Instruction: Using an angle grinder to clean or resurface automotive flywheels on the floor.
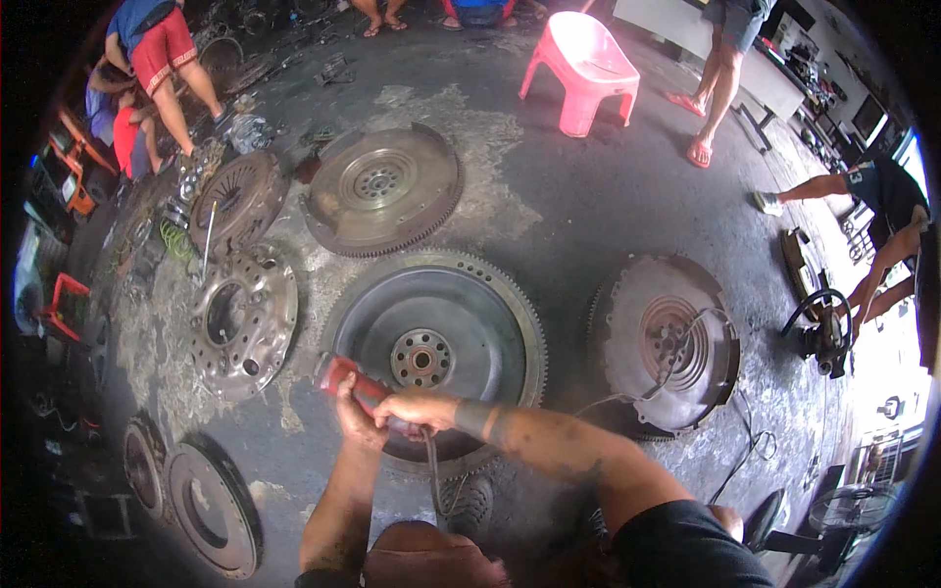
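A red and dark angle grinder [361, 384] is held in both my hands over the lower left of a large toothed flywheel [470, 294] lying flat. My left hand [357, 416] is closed around the grinder near its head, thumb up along the body. My right hand [420, 406] wraps the rear of its body, where the cord [433, 465] drops toward my shoe. The grinder's head sits by the flywheel's left edge; whether its disc touches the metal I cannot tell. The flywheel's bolted hub [421, 360] shows just beyond my hands.
Further flywheels lie beyond [382, 186] and at right [627, 343], the latter with a cord across it. A clutch cover [270, 333] and flat rings [221, 549] lie left. A pink chair [585, 73] stands ahead. Several people are around; one bends at right over a dark tool [828, 338].
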`<state>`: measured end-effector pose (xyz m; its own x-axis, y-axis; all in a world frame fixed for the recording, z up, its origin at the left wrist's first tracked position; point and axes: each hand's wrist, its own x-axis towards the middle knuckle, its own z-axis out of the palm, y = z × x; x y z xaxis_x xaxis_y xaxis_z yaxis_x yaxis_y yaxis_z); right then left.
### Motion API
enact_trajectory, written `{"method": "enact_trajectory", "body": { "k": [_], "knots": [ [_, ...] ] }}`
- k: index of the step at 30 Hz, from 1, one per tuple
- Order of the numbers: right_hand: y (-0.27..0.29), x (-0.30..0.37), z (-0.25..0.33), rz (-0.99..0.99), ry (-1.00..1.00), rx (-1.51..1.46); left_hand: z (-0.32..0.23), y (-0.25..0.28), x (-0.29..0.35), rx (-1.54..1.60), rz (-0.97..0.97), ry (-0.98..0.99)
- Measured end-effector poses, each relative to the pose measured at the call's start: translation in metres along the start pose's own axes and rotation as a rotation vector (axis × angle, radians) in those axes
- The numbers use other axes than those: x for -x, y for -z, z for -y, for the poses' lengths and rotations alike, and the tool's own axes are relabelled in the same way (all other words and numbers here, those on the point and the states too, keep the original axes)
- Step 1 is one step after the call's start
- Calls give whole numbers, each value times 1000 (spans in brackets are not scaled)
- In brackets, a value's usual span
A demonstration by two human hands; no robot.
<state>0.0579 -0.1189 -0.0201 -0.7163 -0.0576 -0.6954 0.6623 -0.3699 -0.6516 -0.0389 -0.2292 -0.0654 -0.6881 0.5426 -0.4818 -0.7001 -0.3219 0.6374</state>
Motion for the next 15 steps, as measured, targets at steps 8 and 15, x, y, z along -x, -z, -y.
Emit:
{"method": "enact_trajectory", "body": {
  "k": [8, 15],
  "knots": [
    [-68, -27, -75, -28, 579, -291, -43, 28, 17, -316, 170, 294],
    [-140, -20, -136, 1, 560, -283, -60, 57, 87, -680, 176, 293]
  ]
}}
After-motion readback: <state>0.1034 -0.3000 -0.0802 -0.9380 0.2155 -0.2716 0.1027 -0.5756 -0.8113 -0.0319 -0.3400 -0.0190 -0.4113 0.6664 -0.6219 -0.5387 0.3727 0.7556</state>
